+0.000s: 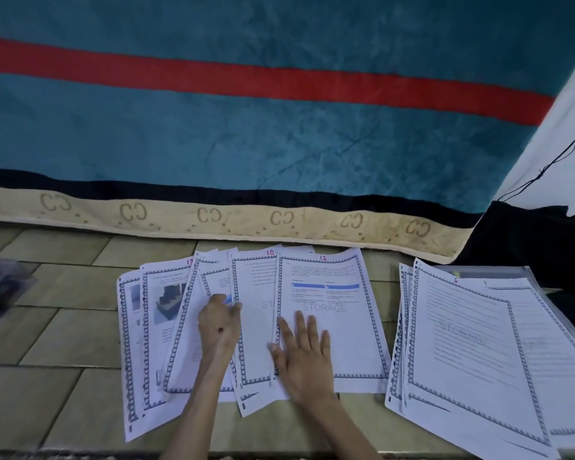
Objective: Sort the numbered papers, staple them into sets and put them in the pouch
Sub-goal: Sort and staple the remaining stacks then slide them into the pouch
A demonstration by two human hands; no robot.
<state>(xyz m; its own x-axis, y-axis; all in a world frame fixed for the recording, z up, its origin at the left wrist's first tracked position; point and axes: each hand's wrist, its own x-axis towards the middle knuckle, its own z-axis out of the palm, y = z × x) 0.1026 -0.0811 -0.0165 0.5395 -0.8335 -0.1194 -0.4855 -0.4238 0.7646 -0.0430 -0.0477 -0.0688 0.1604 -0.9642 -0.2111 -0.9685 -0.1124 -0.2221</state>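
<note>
Nearest the camera, two bare forearms are reaching onto a fan of white printed sheets with blue patterned borders [166, 327] lying on the tan tiled floor [63, 327]. The right hand [304, 351] is lying flat, fingers straight and slightly spread, pressing on the sheet numbered 11 in pink with a grey STORAGE watermark [342, 313], at its lower left. The left hand [220, 318] is resting just beside it with fingers curled, the tips pinching at the edge of a sheet in the middle of the fan — which sheet exactly is hard to tell. The sheet numbered 10 [253, 293] is lying between the two hands, partly covered by sheet 11.

To the right, apart from the fan, a second stack of the same bordered papers, topped by a sheet marked 6 [472, 353], is sitting tilted over a clear plastic pouch [498, 271] whose edge is showing behind it. A blurred dark object [0, 287] is lying at far left.

Beyond the papers, a teal blanket with a red stripe and a beige lettered hem [279, 127] is hanging down, and a thin black cable [551, 164] is crossing the white surface at upper right.
</note>
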